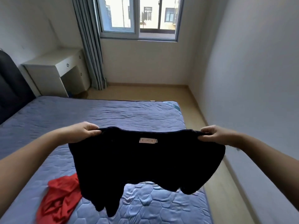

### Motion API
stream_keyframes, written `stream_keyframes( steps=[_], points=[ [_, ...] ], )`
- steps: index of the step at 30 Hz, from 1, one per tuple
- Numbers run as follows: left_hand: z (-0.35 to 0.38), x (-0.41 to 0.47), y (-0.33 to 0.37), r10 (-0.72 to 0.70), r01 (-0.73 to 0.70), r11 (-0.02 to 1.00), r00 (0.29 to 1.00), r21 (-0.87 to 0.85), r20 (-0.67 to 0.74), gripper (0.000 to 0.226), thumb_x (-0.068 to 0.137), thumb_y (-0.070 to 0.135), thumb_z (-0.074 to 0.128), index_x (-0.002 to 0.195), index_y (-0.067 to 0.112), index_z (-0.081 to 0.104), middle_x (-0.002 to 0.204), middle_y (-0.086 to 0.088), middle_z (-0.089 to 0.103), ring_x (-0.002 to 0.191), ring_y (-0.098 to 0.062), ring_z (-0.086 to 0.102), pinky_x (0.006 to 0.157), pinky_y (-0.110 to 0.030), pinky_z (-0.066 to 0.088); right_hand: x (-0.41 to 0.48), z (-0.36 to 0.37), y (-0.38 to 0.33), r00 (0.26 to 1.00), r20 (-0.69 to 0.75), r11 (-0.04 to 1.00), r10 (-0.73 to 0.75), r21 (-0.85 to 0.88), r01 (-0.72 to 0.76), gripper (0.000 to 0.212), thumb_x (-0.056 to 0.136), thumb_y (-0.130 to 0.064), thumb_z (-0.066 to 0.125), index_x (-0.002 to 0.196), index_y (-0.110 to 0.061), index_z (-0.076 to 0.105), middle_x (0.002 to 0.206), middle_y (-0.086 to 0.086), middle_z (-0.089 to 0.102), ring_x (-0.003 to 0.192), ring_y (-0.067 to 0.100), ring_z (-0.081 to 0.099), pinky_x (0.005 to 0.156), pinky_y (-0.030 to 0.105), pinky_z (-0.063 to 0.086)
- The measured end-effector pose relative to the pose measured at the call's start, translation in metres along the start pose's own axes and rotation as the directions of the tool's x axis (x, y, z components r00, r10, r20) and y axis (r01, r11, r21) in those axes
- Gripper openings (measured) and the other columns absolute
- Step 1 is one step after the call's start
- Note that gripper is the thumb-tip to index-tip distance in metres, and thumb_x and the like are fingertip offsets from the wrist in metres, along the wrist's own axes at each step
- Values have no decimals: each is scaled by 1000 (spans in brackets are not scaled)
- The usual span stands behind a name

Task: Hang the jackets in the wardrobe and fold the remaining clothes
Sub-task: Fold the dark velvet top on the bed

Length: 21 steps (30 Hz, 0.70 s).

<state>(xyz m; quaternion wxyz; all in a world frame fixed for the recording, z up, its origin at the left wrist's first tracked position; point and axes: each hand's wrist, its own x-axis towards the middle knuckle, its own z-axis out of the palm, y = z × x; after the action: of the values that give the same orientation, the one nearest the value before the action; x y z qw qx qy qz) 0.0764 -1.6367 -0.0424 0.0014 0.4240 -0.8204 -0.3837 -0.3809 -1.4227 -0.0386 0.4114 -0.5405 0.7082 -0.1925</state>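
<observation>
Arms (32, 159) outstretched; left hand (83, 132), right hand (216, 135) pinch black garment (145, 167) aloft.

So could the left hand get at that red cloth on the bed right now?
Probably not yet: the left hand grips a corner of the black garment, held up with the right hand. The red cloth lies below on the bed, mostly uncovered.

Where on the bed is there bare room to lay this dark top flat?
The mattress is bare from the headboard across to its far edge, beyond the dark top. Crowded near left: the red garment lies crumpled there.
</observation>
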Motion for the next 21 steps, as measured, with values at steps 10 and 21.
stream_keyframes(
  steps=[10,21],
  points=[
    [-35,7,3,-202,335,899,888,-282,413,31,89,25,60,109,3,68,110,-19,68,99,-28,65,90,-37,51,26,-35,-25,912,393,922,114,300,-245,36,86,-21,66,113,2,65,98,14,72,79,19,71,69,28,58],
    [-2,233,-5,-373,461,881,814,105,-446,25,94,9,44,118,12,48,128,-17,48,119,-34,48,99,-40,41,264,-11,3,797,-527,947,295,52,-316,25,89,-21,55,110,-12,66,114,12,65,105,29,59,85,29,44]
  ],
)
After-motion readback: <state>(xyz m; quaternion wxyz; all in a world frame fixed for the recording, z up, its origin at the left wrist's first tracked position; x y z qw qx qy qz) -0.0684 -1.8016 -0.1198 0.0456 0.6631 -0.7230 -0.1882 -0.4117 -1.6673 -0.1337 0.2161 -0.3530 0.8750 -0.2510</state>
